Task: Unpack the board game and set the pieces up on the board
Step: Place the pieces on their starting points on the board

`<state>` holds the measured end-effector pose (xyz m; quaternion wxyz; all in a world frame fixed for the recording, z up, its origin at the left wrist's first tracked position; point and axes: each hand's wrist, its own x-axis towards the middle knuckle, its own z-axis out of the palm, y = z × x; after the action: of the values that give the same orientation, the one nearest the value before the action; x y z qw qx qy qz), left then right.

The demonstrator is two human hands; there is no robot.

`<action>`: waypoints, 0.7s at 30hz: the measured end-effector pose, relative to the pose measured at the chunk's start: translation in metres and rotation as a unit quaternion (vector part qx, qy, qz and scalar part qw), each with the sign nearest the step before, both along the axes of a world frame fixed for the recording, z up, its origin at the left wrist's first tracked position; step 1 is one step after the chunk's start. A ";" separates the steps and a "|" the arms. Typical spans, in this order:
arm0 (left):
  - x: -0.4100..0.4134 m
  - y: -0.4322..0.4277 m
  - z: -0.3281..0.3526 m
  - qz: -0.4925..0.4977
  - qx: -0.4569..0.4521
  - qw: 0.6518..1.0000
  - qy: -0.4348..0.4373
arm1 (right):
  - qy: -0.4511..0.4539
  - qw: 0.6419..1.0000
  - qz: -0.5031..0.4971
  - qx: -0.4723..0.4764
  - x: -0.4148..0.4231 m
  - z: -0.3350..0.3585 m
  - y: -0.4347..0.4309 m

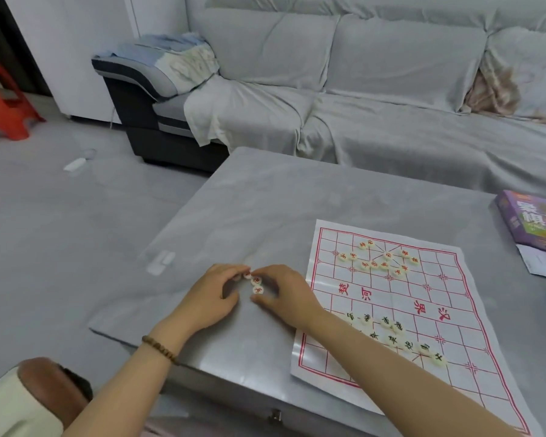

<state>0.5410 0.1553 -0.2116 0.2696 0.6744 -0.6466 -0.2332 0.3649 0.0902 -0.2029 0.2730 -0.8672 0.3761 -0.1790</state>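
A white paper board (429, 313) with a red grid lies on the grey table (265, 209). Several red-lettered round pieces (382, 263) cluster on its far half, and several black-lettered pieces (394, 337) sit on its near half. Left of the board, a few red-lettered pieces (256, 285) lie on the bare table between my hands. My left hand (215, 298) curls around them from the left, fingertips pinching the topmost piece. My right hand (284, 294) curls in from the right, its thumb and fingertips at the pieces.
The purple game box (530, 222) sits at the table's right edge, with a paper sheet (536, 263) beside it. A small white object (161, 261) rests on the table's left part. A covered sofa (360, 89) stands behind, and a red stool (4, 99) at far left.
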 end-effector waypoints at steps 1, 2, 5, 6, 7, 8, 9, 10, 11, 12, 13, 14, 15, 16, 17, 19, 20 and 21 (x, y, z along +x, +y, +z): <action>0.001 0.001 -0.001 0.001 -0.005 1.000 0.003 | -0.003 1.000 -0.004 -0.002 0.001 -0.001 0.001; 0.002 0.002 -0.001 0.004 -0.013 1.000 0.011 | -0.005 1.000 -0.007 -0.003 0.002 -0.001 0.001; 0.002 0.001 -0.001 0.018 -0.029 0.999 0.036 | -0.007 1.000 -0.020 -0.004 0.002 -0.002 -0.001; 0.002 -0.001 -0.002 0.024 -0.032 0.998 0.045 | -0.010 1.000 -0.029 -0.001 0.002 -0.001 -0.001; 0.002 -0.002 -0.002 0.029 -0.033 0.998 0.053 | -0.016 0.999 -0.038 0.004 0.001 -0.001 -0.002; 0.002 -0.004 -0.002 0.034 -0.034 0.997 0.064 | -0.021 0.999 -0.044 0.008 0.000 0.000 -0.002; 0.003 -0.006 -0.003 0.038 -0.035 0.996 0.075 | -0.027 0.998 -0.047 0.011 0.000 0.000 -0.003; 0.003 -0.008 -0.004 0.040 -0.037 0.995 0.086 | -0.035 0.998 -0.047 0.013 -0.001 0.000 -0.003; 0.003 -0.009 -0.004 0.041 -0.037 0.994 0.094 | -0.044 0.998 -0.048 0.017 -0.002 0.000 -0.003; 0.003 -0.010 -0.003 0.041 -0.038 0.994 0.098 | -0.050 0.997 -0.048 0.020 -0.003 0.000 -0.003; 0.002 -0.011 -0.003 0.038 -0.039 0.993 0.102 | -0.053 0.997 -0.049 0.022 -0.003 -0.001 -0.003; 0.000 -0.011 -0.002 0.035 -0.039 0.993 0.104 | -0.055 0.997 -0.049 0.022 -0.003 -0.002 -0.003; -0.002 -0.012 -0.001 0.032 -0.041 0.993 0.105 | -0.056 0.997 -0.050 0.022 -0.002 -0.002 -0.003; -0.003 -0.013 -0.001 0.031 -0.043 0.993 0.104 | -0.058 0.997 -0.051 0.021 -0.002 -0.002 -0.003; -0.004 -0.014 -0.002 0.032 -0.046 0.993 0.105 | -0.061 0.997 -0.052 0.022 -0.001 -0.002 -0.003; -0.004 -0.016 -0.003 0.038 -0.052 0.992 0.104 | -0.068 0.996 -0.054 0.025 0.000 -0.002 -0.004; -0.005 -0.017 -0.004 0.043 -0.054 0.992 0.103 | -0.069 0.996 -0.053 0.027 0.000 -0.002 -0.004; -0.006 -0.017 -0.004 0.048 -0.057 0.992 0.104 | -0.066 0.996 -0.051 0.028 -0.002 -0.003 -0.004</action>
<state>0.5347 0.1384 -0.2154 0.3843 0.6606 -0.5939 -0.2516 0.3634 0.0862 -0.2058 0.3120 -0.8251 0.4059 -0.2392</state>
